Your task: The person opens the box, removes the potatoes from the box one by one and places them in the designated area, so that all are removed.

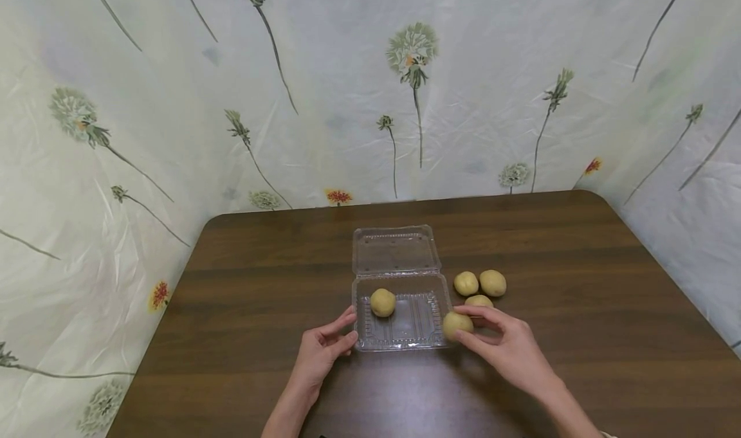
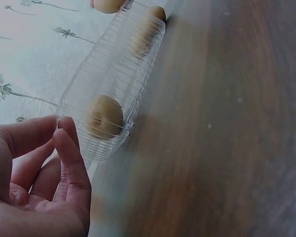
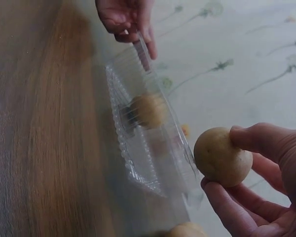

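- And here, on the dark wooden table [image 1: 260, 296], the clear container [image 1: 412, 322] is laid out with its lid [image 1: 396, 251] folded back on the far side!
- At the container's left rim, the plastic is pinched by the left hand [image 1: 321, 349], between thumb and fingertips.
- Over at the container's right rim, a grasped potato [image 1: 457, 326] is held between the thumb and fingers of the right hand [image 1: 512, 345]; whether the rim is touched by it cannot be told.
- Inside the container, toward the left, a lone potato [image 1: 383, 303] is seen on the ribbed floor.
- Just right of the container, three more are grouped: a front potato [image 1: 478, 301], partly covered by the right hand, then an inner potato [image 1: 466, 283] and an outer potato [image 1: 493, 283].
- Well beyond the container, a flower-printed covering [image 1: 324, 71] is seen.
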`<action>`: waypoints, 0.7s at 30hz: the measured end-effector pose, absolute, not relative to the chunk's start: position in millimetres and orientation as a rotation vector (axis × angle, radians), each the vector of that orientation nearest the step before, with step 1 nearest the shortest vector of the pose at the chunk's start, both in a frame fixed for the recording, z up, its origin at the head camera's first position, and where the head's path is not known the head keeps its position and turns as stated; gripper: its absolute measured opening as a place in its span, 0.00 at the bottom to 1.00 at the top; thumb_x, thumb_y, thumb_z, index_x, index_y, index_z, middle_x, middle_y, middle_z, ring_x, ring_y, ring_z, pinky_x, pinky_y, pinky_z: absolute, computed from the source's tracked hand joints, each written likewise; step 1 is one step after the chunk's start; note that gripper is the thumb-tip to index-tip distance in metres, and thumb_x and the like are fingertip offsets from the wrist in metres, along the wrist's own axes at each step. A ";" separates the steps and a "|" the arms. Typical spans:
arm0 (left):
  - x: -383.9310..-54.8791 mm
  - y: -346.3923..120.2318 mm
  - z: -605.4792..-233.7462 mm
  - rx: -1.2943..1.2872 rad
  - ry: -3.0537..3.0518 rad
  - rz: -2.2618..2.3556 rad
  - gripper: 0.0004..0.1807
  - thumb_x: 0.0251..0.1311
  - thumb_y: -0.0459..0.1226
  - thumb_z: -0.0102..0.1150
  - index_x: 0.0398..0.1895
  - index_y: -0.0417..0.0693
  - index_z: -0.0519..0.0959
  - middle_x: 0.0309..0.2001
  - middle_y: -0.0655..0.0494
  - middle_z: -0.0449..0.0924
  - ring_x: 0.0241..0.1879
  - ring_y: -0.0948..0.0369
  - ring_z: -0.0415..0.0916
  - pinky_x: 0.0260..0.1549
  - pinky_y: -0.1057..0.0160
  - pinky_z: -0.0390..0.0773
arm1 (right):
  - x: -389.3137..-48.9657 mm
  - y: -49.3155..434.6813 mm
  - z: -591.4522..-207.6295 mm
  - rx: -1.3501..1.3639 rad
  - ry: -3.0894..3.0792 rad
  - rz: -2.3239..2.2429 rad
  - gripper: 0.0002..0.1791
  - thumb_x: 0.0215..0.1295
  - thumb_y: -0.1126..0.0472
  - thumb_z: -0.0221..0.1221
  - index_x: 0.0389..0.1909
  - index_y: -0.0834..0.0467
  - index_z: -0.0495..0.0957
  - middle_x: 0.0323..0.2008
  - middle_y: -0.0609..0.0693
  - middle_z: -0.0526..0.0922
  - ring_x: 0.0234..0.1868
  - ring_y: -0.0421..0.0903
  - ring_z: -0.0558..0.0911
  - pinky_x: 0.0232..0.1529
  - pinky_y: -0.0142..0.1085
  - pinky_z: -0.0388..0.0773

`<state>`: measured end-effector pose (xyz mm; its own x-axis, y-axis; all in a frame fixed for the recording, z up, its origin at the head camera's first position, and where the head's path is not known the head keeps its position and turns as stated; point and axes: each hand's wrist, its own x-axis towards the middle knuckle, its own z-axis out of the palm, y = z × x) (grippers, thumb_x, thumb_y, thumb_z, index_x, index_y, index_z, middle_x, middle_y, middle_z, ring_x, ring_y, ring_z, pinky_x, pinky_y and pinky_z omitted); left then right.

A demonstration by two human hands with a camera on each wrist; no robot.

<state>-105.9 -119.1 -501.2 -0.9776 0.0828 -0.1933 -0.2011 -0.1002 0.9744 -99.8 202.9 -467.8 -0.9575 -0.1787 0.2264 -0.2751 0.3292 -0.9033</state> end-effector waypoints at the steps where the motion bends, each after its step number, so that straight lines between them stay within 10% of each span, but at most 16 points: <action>1: -105.9 -119.1 -501.3 -0.134 1.967 2.194 0.21 0.60 0.29 0.64 0.57 0.34 0.78 0.63 0.52 0.74 0.29 0.66 0.75 0.33 0.69 0.77 | -99.9 203.6 -467.8 0.430 -2.487 1.718 0.19 0.58 0.62 0.69 0.51 0.55 0.82 0.49 0.50 0.82 0.49 0.45 0.82 0.41 0.34 0.81; 21: -105.2 -118.8 -499.6 -0.139 1.981 2.184 0.21 0.60 0.29 0.65 0.57 0.35 0.78 0.63 0.53 0.74 0.29 0.66 0.74 0.33 0.69 0.77 | -96.2 216.4 -468.8 0.371 -2.513 1.610 0.22 0.57 0.62 0.70 0.53 0.56 0.81 0.51 0.51 0.84 0.47 0.40 0.83 0.41 0.30 0.80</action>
<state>-105.2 -118.8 -499.6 -0.9776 0.0769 -0.1960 -0.2025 -0.0895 0.9752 -96.2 216.4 -468.8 -0.9607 -0.1336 0.2431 -0.2767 0.3989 -0.8743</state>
